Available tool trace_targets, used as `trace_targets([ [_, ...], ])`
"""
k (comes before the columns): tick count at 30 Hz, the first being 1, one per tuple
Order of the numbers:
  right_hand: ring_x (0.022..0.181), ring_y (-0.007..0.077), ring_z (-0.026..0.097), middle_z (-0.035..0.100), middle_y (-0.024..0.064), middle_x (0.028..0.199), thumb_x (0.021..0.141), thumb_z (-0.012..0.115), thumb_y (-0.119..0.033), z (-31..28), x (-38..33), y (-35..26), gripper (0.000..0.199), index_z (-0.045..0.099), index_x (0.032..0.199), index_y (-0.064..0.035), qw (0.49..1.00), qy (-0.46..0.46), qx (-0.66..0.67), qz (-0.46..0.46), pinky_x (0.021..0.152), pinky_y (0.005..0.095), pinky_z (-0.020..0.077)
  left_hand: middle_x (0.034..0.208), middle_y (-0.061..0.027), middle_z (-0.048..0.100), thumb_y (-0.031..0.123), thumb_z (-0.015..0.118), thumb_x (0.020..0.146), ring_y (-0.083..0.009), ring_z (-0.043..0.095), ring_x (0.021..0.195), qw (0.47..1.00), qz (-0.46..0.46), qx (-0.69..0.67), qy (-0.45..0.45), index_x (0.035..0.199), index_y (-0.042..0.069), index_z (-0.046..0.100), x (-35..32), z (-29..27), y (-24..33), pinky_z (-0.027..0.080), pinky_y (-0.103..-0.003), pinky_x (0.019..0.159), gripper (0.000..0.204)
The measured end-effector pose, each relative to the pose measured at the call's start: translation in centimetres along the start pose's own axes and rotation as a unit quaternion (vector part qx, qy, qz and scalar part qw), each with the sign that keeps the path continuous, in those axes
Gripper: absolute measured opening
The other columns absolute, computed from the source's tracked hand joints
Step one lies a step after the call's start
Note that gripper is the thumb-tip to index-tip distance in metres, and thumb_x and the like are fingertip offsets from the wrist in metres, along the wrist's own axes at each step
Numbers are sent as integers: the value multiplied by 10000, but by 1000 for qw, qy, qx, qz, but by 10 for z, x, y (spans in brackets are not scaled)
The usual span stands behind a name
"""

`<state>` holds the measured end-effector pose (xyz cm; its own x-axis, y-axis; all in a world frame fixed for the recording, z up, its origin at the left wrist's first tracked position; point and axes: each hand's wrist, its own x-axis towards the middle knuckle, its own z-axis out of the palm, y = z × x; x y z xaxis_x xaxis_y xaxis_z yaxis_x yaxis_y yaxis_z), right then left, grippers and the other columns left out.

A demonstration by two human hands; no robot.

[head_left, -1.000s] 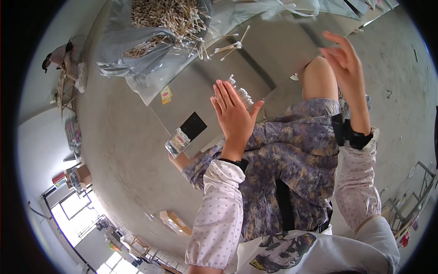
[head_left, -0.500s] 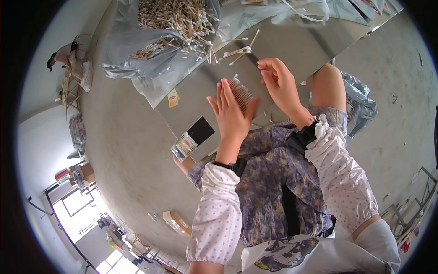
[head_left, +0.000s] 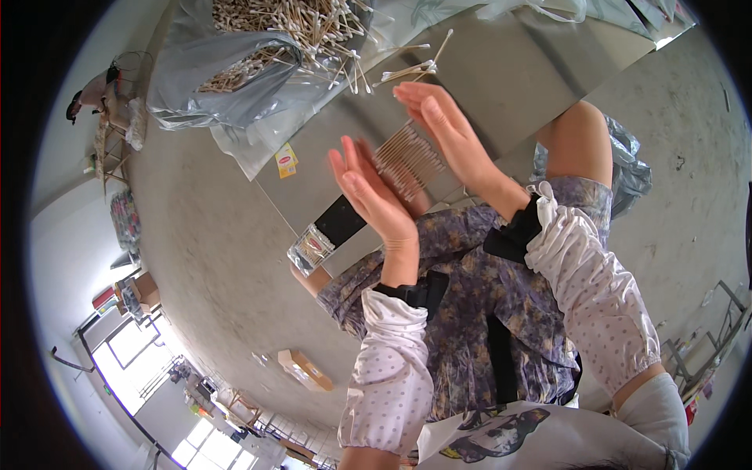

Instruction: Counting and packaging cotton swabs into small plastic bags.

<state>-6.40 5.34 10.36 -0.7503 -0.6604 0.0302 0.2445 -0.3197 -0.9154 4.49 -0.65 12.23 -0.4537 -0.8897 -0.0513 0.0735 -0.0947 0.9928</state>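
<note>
A row of cotton swabs (head_left: 409, 163) lies side by side on the grey table, between my two hands. My left hand (head_left: 374, 196) is beside the row's left end, open, its fingers stretched out and pressed flat together. My right hand (head_left: 453, 137) hovers at the other side, also open, with straight fingers and the thumb raised. Whether either palm touches the swab ends I cannot tell. A few loose cotton swabs (head_left: 419, 69) lie on the table beyond my right hand. Past them a grey plastic bag (head_left: 227, 94) spills a big heap of swabs (head_left: 305, 31).
Left of my left hand lie a black rectangle (head_left: 340, 221) and a clear pack of swabs (head_left: 312, 247) at the table's near left edge. A yellow card (head_left: 286, 160) sits farther back. A plastic bag (head_left: 630, 172) hangs beyond my knee. A cardboard box (head_left: 305, 370) stands on the floor.
The swab row, upright-looking against my left palm before, now shows fully between the hands. My left hand has turned and moved left; my right hand has come left toward the row.
</note>
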Motion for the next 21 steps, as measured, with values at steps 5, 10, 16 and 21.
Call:
trace_targets([
  [5, 1339, 230, 458, 523, 149, 1382, 1070, 407, -392, 5, -7, -4, 514, 460, 1375, 18, 999, -18, 28, 14, 1117, 348, 347, 1590, -167, 249, 533, 240, 1057, -311, 209, 1486, 997, -40, -63, 23, 1522, -38, 234, -1, 12, 4, 221, -447, 1208, 736],
  [10, 1346, 221, 451, 506, 138, 1404, 1068, 365, -456, 4, -4, -6, 578, 442, 1400, 11, 993, -4, 107, 52, 1131, 344, 335, 1566, -169, 299, 566, 288, 1043, -325, 260, 1459, 997, -30, -72, 12, 1538, -29, 129, 0, 9, 8, 213, -449, 1207, 790],
  [16, 1341, 223, 459, 517, 141, 1395, 1062, 372, -475, -5, -6, -12, 587, 457, 1393, 3, 989, 40, 117, 78, 1122, 353, 348, 1596, -231, 201, 561, 329, 1033, -379, 177, 1488, 982, 38, 174, -66, 1536, -54, 144, -8, -3, 4, 180, -491, 1204, 815],
  [21, 1306, 240, 504, 558, 149, 1351, 1060, 368, -493, -16, 5, -25, 593, 476, 1378, -3, 993, 64, 87, 48, 1086, 369, 380, 1578, -331, 148, 650, 444, 950, -462, 123, 1486, 698, 224, 642, -223, 1512, -113, 174, -18, -7, 2, 160, -554, 1188, 985],
])
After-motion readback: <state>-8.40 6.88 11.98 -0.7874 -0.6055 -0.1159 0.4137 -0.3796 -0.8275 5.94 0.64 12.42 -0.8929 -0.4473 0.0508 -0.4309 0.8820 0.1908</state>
